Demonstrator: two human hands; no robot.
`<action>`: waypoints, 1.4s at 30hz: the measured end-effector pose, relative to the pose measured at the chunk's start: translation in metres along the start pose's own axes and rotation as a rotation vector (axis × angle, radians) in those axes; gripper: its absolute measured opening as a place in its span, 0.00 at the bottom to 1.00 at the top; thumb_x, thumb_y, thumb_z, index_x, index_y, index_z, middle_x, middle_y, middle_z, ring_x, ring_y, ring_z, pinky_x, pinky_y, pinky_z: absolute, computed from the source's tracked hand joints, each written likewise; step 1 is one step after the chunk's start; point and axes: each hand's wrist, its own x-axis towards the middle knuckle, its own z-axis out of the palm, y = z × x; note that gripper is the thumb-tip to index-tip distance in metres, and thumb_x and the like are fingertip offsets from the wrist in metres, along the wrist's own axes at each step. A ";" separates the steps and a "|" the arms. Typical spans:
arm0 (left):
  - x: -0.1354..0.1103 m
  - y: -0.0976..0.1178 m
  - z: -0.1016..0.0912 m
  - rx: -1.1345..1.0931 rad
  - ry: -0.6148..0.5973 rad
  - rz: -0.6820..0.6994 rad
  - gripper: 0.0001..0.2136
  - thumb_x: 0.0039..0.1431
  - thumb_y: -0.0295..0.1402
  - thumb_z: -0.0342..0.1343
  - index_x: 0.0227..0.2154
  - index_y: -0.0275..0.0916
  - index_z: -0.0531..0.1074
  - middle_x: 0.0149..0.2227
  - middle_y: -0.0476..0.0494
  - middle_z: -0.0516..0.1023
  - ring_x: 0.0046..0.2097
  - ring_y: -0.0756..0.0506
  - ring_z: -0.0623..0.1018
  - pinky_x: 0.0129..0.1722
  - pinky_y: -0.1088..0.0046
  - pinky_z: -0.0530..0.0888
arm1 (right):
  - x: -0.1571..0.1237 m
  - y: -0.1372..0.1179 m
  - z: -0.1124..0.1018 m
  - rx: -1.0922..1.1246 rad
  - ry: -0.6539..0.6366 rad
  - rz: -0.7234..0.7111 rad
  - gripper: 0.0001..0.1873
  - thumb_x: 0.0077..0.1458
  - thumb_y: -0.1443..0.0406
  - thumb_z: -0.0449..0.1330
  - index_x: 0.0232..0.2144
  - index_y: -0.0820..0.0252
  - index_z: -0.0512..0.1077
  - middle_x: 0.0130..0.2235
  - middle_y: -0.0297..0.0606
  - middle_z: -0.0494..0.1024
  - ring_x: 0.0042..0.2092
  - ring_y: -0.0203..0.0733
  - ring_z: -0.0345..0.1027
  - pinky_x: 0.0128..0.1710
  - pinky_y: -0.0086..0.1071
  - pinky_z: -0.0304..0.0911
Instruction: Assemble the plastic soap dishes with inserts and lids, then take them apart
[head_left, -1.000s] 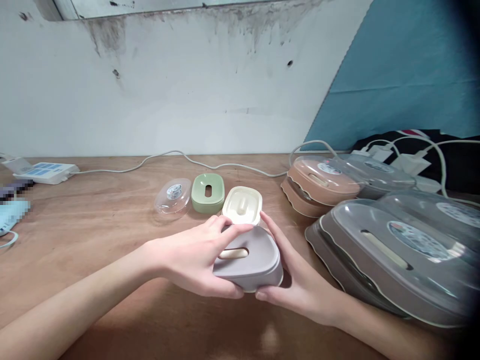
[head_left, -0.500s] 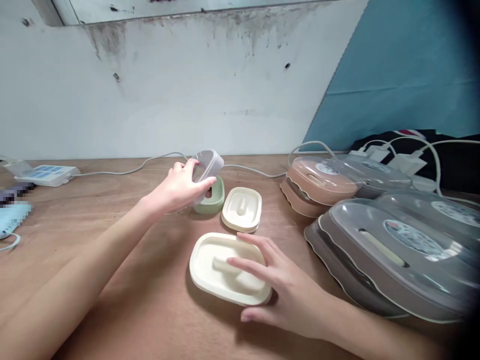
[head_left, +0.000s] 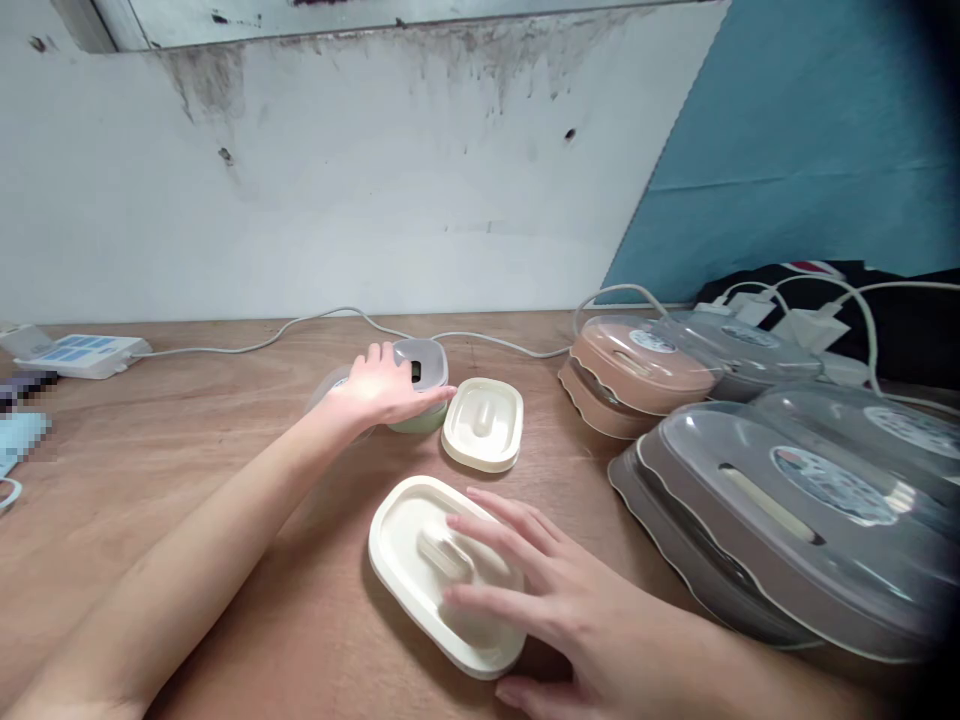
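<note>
Mostly hidden behind left hand: clear lid, left of small cream tray. Green base just left of that tray, half covered by grey cover; left hand curled over the cover, gripping. In front of the tray: large cream tray, right hand flat on it, fingers spread, wrist cut off. To its right, stacked lidded boxes; behind, white cable on desk.

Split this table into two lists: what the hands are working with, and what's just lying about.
In hand: left hand gripping grey slotted cover atop green cover; right hand flat on large cream tray; small cream tray beside them.
Lying about: power strip, white cable, pink lidded boxes, grey lidded boxes.
</note>
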 end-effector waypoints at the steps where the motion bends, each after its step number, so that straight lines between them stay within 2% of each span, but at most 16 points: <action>1: 0.001 -0.003 0.002 0.020 0.019 0.077 0.42 0.52 0.61 0.38 0.57 0.29 0.56 0.62 0.24 0.48 0.62 0.28 0.49 0.56 0.51 0.53 | 0.001 -0.001 -0.001 0.005 0.007 -0.019 0.24 0.47 0.63 0.59 0.49 0.54 0.67 0.58 0.45 0.59 0.63 0.55 0.41 0.57 0.50 0.49; 3: 0.004 -0.008 0.006 0.049 0.046 0.261 0.40 0.53 0.59 0.42 0.60 0.31 0.51 0.65 0.27 0.40 0.64 0.31 0.43 0.59 0.52 0.46 | 0.002 -0.002 -0.001 0.006 0.048 -0.033 0.16 0.49 0.66 0.58 0.43 0.56 0.70 0.52 0.45 0.67 0.60 0.50 0.50 0.55 0.45 0.54; 6: 0.008 -0.014 0.013 0.051 0.022 0.424 0.37 0.55 0.51 0.46 0.61 0.31 0.46 0.64 0.31 0.46 0.63 0.35 0.50 0.60 0.59 0.48 | 0.003 -0.003 0.000 -0.042 0.130 -0.040 0.06 0.54 0.66 0.56 0.36 0.58 0.71 0.45 0.45 0.71 0.52 0.46 0.60 0.49 0.40 0.61; 8: 0.010 -0.015 0.017 0.049 0.006 0.429 0.36 0.55 0.46 0.48 0.61 0.29 0.45 0.63 0.31 0.50 0.62 0.36 0.54 0.59 0.61 0.50 | 0.004 -0.003 0.001 -0.083 0.174 -0.055 0.05 0.56 0.65 0.55 0.32 0.60 0.71 0.43 0.45 0.73 0.48 0.44 0.62 0.45 0.38 0.63; 11: 0.009 -0.014 0.020 0.047 0.012 0.413 0.36 0.55 0.43 0.49 0.60 0.26 0.45 0.63 0.28 0.49 0.62 0.34 0.53 0.59 0.59 0.50 | 0.003 -0.005 0.004 -0.094 0.240 -0.063 0.05 0.56 0.65 0.57 0.30 0.61 0.70 0.41 0.44 0.73 0.46 0.43 0.64 0.43 0.37 0.64; 13: 0.009 -0.014 0.020 0.036 -0.001 0.408 0.36 0.55 0.44 0.48 0.60 0.26 0.44 0.63 0.27 0.48 0.62 0.34 0.52 0.59 0.58 0.51 | 0.002 -0.004 0.004 -0.079 0.331 -0.042 0.05 0.55 0.64 0.58 0.29 0.60 0.69 0.40 0.44 0.73 0.45 0.43 0.64 0.43 0.36 0.64; 15: 0.009 -0.017 0.020 0.018 -0.027 0.415 0.35 0.55 0.46 0.46 0.60 0.28 0.45 0.63 0.28 0.48 0.62 0.35 0.54 0.58 0.59 0.54 | 0.002 -0.001 0.002 -0.097 0.479 0.028 0.04 0.54 0.65 0.58 0.28 0.59 0.68 0.40 0.43 0.71 0.45 0.43 0.63 0.42 0.37 0.64; 18: 0.009 -0.023 0.017 -0.005 -0.055 0.426 0.32 0.56 0.45 0.45 0.59 0.31 0.47 0.63 0.31 0.50 0.61 0.36 0.55 0.57 0.60 0.57 | 0.008 0.009 -0.004 -0.213 0.652 0.263 0.06 0.55 0.65 0.56 0.26 0.57 0.66 0.41 0.41 0.69 0.44 0.45 0.63 0.42 0.40 0.64; 21: 0.008 -0.028 0.013 -0.014 -0.064 0.420 0.28 0.55 0.41 0.45 0.56 0.32 0.52 0.59 0.32 0.57 0.58 0.35 0.61 0.53 0.60 0.62 | 0.023 0.024 -0.009 -0.355 0.610 0.512 0.06 0.56 0.63 0.55 0.28 0.56 0.67 0.43 0.44 0.70 0.44 0.49 0.62 0.41 0.45 0.64; 24: 0.008 -0.031 0.012 -0.012 -0.065 0.417 0.25 0.54 0.41 0.46 0.53 0.32 0.57 0.56 0.32 0.62 0.54 0.36 0.66 0.50 0.61 0.65 | 0.040 0.035 -0.005 -0.429 0.481 0.638 0.07 0.56 0.63 0.54 0.29 0.60 0.69 0.41 0.48 0.71 0.41 0.52 0.62 0.38 0.46 0.64; 28: 0.009 -0.035 0.013 -0.007 -0.055 0.404 0.24 0.53 0.41 0.47 0.50 0.34 0.59 0.54 0.33 0.63 0.51 0.37 0.68 0.47 0.63 0.67 | 0.053 0.037 0.008 -0.429 0.408 0.587 0.05 0.54 0.67 0.56 0.34 0.62 0.71 0.42 0.47 0.71 0.41 0.49 0.63 0.40 0.42 0.64; 31: 0.008 -0.033 0.013 -0.004 -0.040 0.397 0.26 0.52 0.42 0.49 0.52 0.33 0.58 0.55 0.31 0.62 0.54 0.35 0.66 0.49 0.61 0.66 | 0.056 0.034 0.013 -0.434 0.373 0.532 0.07 0.54 0.70 0.55 0.36 0.62 0.71 0.41 0.45 0.72 0.43 0.46 0.63 0.42 0.39 0.63; 34: 0.004 -0.026 0.010 -0.008 -0.003 0.422 0.33 0.52 0.40 0.50 0.58 0.31 0.48 0.62 0.28 0.49 0.62 0.34 0.54 0.55 0.59 0.59 | 0.058 0.034 0.012 -0.459 0.365 0.536 0.10 0.56 0.69 0.52 0.38 0.62 0.71 0.40 0.46 0.73 0.43 0.50 0.63 0.40 0.43 0.62; 37: -0.003 -0.016 0.005 -0.070 0.031 0.551 0.34 0.54 0.34 0.48 0.61 0.31 0.40 0.65 0.31 0.37 0.65 0.40 0.43 0.59 0.63 0.53 | 0.058 0.035 0.011 -0.482 0.382 0.559 0.12 0.57 0.67 0.52 0.41 0.61 0.71 0.44 0.49 0.71 0.46 0.55 0.61 0.42 0.48 0.61; 40: -0.008 -0.006 0.008 -0.114 -0.019 0.687 0.33 0.53 0.31 0.49 0.61 0.33 0.43 0.65 0.32 0.40 0.65 0.40 0.43 0.59 0.64 0.54 | 0.056 0.037 0.017 -0.445 0.405 0.560 0.15 0.56 0.66 0.53 0.46 0.60 0.69 0.51 0.53 0.65 0.54 0.59 0.55 0.48 0.52 0.58; 42: -0.009 0.000 0.013 -0.088 -0.023 0.714 0.32 0.51 0.31 0.52 0.59 0.35 0.48 0.64 0.32 0.45 0.65 0.38 0.46 0.58 0.62 0.56 | 0.053 0.038 0.023 -0.369 0.448 0.547 0.20 0.56 0.67 0.52 0.52 0.59 0.63 0.56 0.54 0.58 0.60 0.60 0.47 0.51 0.55 0.56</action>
